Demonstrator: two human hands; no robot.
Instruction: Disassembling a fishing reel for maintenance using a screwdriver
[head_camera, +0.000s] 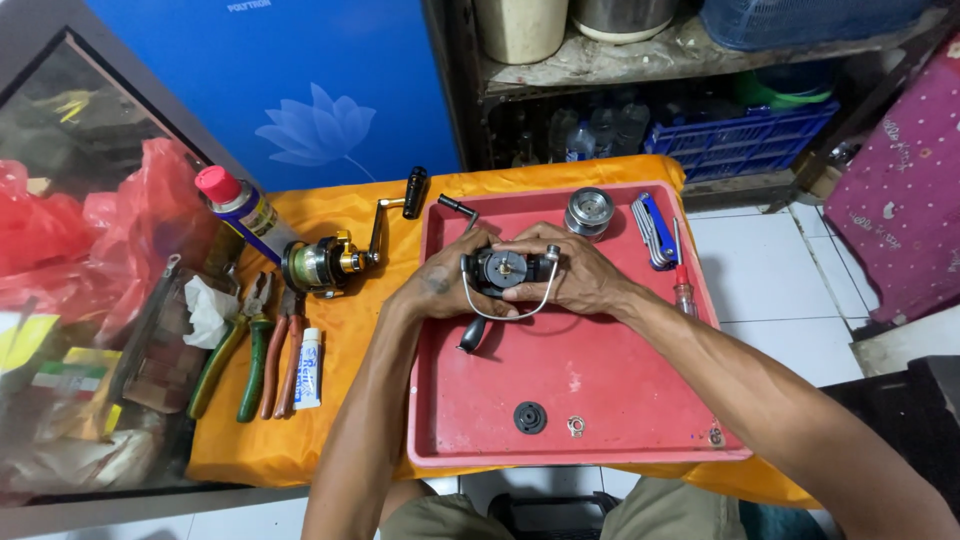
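Both hands meet over the upper middle of a red tray (600, 420) and grip a fishing reel (503, 270) between them. The left hand (440, 285) is curled around the reel's left side, fingers closed on the body, while the right hand (575, 275) wraps the right side with its fingers folded over the top edge. The reel faces up with its spool off, so the bare rotor and centre shaft show, and the wire bail hangs in a loop toward six o'clock. Both forearms come up from the bottom edge and converge on the reel, wrists slightly bent inward.

Judging from the layout, the reel is partly taken apart. The silver spool (590, 211) lies at one o'clock from the hands on the tray, a black handle piece (457, 209) at eleven o'clock, and a black round cap (530, 417) with a small metal washer (576, 426) at six o'clock. The body has not been opened further, as far as can be seen.

Farther out at two o'clock rest a set of hex keys (652, 230) and a screwdriver (682, 285). At nine o'clock, on the table's orange cloth (330, 420), sit a second reel (325, 262), a spray can (240, 212), pliers (238, 350), cutters (285, 345) and a small tube (309, 368).
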